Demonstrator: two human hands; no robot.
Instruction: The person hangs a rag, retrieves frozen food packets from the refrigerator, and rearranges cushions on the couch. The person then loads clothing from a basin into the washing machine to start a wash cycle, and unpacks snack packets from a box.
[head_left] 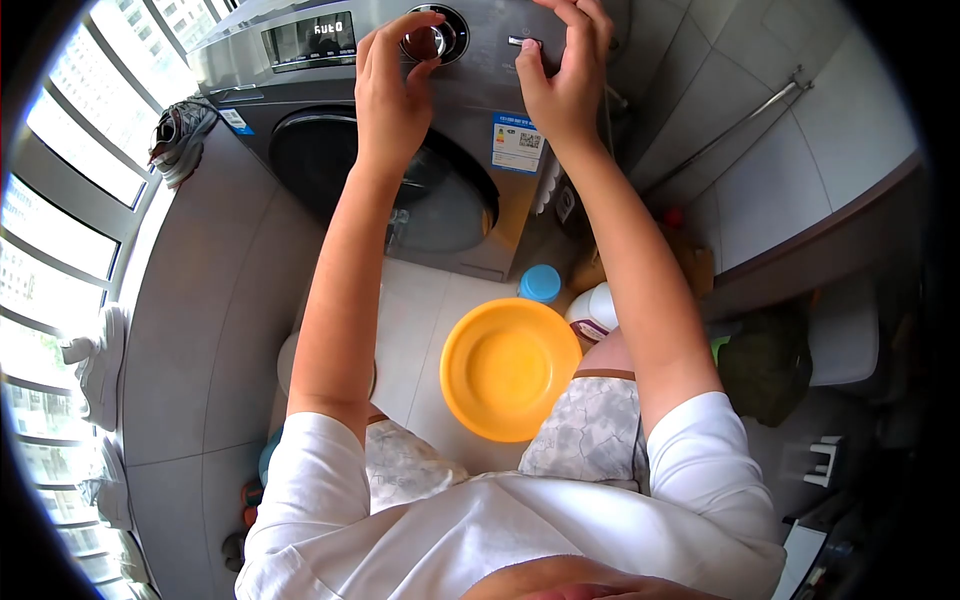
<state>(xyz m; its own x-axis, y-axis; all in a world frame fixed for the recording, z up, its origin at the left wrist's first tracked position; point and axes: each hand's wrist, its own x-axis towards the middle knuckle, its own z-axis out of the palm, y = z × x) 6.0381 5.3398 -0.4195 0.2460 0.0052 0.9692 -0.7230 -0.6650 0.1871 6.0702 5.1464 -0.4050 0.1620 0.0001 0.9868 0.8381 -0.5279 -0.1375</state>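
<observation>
A grey front-loading washing machine stands ahead of me, its lit display at the left of the panel. The fingers of my left hand curl around the round control dial, thumb below and forefinger above. To the right, my right hand is at the panel with its thumb tip at a small silver button. Its other fingers reach up toward the machine's top edge, apart from the thumb and holding nothing. The dark round door is below my hands, partly hidden by my left forearm.
A yellow basin sits on the floor between my legs. Beside it are a blue-lidded container and a white bottle. Shoes line the window ledge on the left. A tiled wall rises at the right.
</observation>
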